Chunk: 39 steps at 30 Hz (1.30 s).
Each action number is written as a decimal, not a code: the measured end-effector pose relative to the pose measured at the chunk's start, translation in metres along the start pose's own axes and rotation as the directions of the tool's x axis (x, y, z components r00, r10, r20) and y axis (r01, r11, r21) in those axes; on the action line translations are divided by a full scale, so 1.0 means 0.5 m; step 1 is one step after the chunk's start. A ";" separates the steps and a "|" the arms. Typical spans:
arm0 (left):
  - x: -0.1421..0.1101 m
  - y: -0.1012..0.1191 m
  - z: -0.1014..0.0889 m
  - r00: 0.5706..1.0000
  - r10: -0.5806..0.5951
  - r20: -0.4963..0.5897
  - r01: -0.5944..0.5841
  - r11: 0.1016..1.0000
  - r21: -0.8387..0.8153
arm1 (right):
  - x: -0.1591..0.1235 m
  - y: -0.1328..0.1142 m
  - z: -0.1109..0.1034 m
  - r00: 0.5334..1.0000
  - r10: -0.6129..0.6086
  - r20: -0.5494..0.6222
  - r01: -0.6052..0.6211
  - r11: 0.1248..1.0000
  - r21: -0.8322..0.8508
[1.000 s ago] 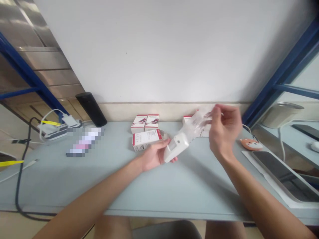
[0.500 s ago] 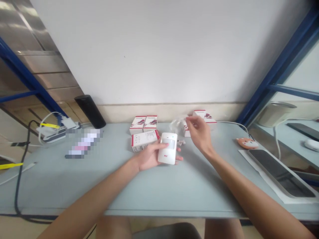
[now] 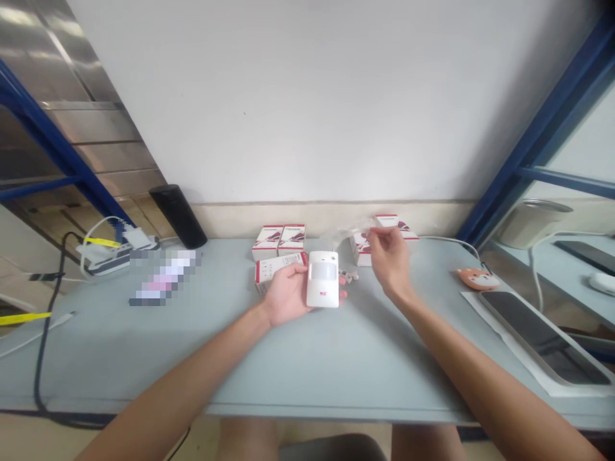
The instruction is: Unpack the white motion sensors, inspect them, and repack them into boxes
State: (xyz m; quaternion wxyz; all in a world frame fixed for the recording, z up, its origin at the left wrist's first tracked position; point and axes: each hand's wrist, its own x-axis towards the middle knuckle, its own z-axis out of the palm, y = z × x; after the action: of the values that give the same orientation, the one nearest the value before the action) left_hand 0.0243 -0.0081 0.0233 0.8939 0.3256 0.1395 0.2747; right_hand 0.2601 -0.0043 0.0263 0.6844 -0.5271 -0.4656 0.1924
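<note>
Wall [image 3: 307, 96] fills the far side, pale and plain, with a grey-blue table [image 3: 307, 371] standing before it. On the right a white sheet [image 3: 519, 346] lies under a big dark-screened phone [image 3: 548, 336]; at the far left a black cylinder [image 3: 177, 216] stands at a lean.

In the middle, the left hand [image 3: 288, 298] faces up, cradling a white sensor [image 3: 323, 291] above the table, thumb at its left edge and fingertips showing past its right. The right hand [image 3: 391, 256], farther back and to the right, has thumb and fingers pressed together, pinching a clear plastic bag [image 3: 350, 229] that trails left.

Two white-and-red boxes [image 3: 292, 240] stand side by side at the far edge, and another box [image 3: 276, 264] lies just nearer, behind the left hand. More cartons [image 3: 362, 248] sit beside the right hand. An orange pouch [image 3: 478, 279] rests beyond the phone. Smallest are some white pieces [image 3: 350, 276], just right of the sensor.
</note>
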 end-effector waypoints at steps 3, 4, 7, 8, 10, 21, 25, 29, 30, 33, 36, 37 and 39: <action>0.001 -0.005 -0.003 1.000 -0.016 0.001 0.016 1.000 -0.017 | 0.012 -0.013 -0.014 0.988 -0.082 -0.132 0.087 0.996 0.030; 0.001 -0.007 -0.002 1.000 -0.020 -0.005 0.019 1.000 -0.021 | 0.014 -0.016 -0.016 0.980 -0.101 -0.171 0.109 0.993 0.041; 0.002 -0.011 0.009 0.998 -0.006 -0.068 0.003 0.999 -0.040 | 0.009 -0.019 -0.012 0.972 -0.112 -0.205 0.131 0.988 0.084; 0.003 -0.011 0.015 0.995 0.001 -0.100 -0.006 0.999 -0.048 | 0.004 -0.019 -0.008 0.977 -0.106 -0.187 0.128 0.986 0.105; 0.003 -0.009 0.025 0.988 0.012 -0.155 -0.020 0.999 -0.050 | -0.007 -0.018 0.002 0.990 -0.079 -0.120 0.097 0.984 0.149; -0.002 -0.004 0.032 0.976 0.121 -0.183 -0.126 0.992 -0.017 | -0.027 0.002 0.002 0.941 0.029 0.336 0.089 0.940 -0.330; -0.002 -0.006 0.028 0.980 0.101 -0.172 -0.102 0.995 0.005 | -0.034 -0.020 -0.001 0.952 -0.096 0.290 0.194 0.924 -0.329; -0.001 -0.012 0.024 0.985 0.114 -0.133 -0.108 0.993 0.053 | -0.042 -0.053 0.009 0.924 0.001 0.382 0.102 0.963 -0.249; -0.001 -0.013 0.023 0.984 0.123 -0.127 -0.116 0.991 0.062 | -0.044 -0.060 0.011 0.901 0.070 0.428 0.032 0.974 -0.225; 0.000 -0.016 0.021 0.983 0.131 -0.129 -0.120 0.988 0.094 | -0.049 -0.075 0.013 0.822 0.267 0.502 -0.211 0.963 -0.166; 0.000 -0.018 0.018 0.984 0.118 -0.130 -0.102 0.987 0.126 | -0.051 -0.082 0.010 0.766 0.371 0.525 -0.373 0.922 -0.105; 0.000 -0.019 0.018 0.986 0.114 -0.125 -0.097 0.986 0.134 | -0.052 -0.083 0.009 0.746 0.379 0.548 -0.397 0.913 -0.092; 0.001 -0.021 0.017 0.989 0.110 -0.100 -0.094 0.984 0.152 | -0.053 -0.086 0.008 0.723 0.369 0.583 -0.400 0.913 -0.081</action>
State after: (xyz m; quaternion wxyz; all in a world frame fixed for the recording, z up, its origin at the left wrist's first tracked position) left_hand 0.0323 -0.0188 0.0227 0.8434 0.3819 0.1904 0.3264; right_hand 0.2341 -0.0381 0.0538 0.4647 -0.5090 -0.5293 0.4948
